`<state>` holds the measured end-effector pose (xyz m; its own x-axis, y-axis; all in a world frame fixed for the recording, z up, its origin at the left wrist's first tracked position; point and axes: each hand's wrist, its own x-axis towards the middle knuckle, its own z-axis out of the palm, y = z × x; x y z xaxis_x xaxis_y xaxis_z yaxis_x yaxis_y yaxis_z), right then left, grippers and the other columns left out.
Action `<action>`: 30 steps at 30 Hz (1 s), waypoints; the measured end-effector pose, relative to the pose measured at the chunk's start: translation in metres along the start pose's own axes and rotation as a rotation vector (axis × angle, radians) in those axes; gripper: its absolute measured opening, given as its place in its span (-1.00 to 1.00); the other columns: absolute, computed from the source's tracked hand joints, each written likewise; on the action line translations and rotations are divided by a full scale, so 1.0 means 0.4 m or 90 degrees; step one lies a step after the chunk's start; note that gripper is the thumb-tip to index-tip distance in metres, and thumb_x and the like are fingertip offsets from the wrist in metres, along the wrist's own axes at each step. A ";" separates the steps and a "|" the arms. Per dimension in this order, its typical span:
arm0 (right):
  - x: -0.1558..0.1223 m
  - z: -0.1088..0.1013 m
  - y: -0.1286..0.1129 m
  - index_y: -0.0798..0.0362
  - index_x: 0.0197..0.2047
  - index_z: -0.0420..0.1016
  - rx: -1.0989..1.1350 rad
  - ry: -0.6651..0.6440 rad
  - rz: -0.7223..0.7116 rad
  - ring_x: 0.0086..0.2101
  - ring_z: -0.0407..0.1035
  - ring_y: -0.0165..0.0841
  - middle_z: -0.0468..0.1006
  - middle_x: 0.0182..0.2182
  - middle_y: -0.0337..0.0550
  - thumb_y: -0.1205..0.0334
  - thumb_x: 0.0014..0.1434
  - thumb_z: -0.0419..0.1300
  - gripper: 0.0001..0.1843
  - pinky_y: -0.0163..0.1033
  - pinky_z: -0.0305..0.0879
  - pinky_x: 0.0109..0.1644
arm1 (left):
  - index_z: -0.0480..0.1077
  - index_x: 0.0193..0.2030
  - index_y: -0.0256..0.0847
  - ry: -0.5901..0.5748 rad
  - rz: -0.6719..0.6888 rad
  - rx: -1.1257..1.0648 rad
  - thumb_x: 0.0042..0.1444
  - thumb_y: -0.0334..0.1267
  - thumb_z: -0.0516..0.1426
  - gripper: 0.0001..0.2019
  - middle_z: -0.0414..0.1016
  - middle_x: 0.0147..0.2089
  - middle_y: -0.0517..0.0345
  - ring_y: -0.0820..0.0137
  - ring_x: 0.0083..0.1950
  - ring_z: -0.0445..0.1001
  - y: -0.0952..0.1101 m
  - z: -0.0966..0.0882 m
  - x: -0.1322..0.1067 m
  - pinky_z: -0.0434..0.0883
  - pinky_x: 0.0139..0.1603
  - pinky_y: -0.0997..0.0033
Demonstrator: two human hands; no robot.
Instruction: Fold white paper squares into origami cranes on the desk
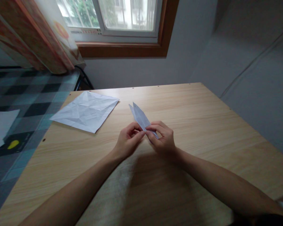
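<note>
Left hand [128, 140] and right hand [163, 136] pinching folded paper [141, 116], forearms [94, 175] converging (left hold partly hidden, probably at near edge).

Orange curtain [37, 33] beside brown-framed window [128, 15], checked cloth [39, 109] at left, cable [254, 61] along right-hand wall [261, 100]

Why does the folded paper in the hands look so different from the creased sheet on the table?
The folded paper is narrow with pointed tips, while the creased sheet is spread out with four corners. The folded paper looks much smaller than the creased sheet. The folded paper is held by the left hand and right hand, but the creased sheet lies on the table. Both look whitish.
</note>
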<state>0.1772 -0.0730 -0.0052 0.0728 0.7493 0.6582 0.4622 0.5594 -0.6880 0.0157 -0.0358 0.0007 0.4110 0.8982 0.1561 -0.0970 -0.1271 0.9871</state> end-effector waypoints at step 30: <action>-0.004 0.024 0.020 0.00 -0.24 0.55 0.404 0.000 0.385 -0.38 0.53 -0.31 0.62 -0.41 -0.22 0.02 -0.12 0.47 -0.60 -0.17 0.52 -0.25 | 0.48 -0.30 -0.22 0.057 -0.045 -0.098 -0.02 -0.14 0.33 -0.77 0.52 -0.26 0.10 0.36 -0.24 0.47 -0.007 0.005 -0.003 0.44 -0.26 0.39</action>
<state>0.1725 -0.0663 -0.0149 0.1463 0.9811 0.1263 -0.2344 0.1584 -0.9592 0.0170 -0.0375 -0.0022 0.3400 0.9373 0.0766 -0.2107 -0.0035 0.9775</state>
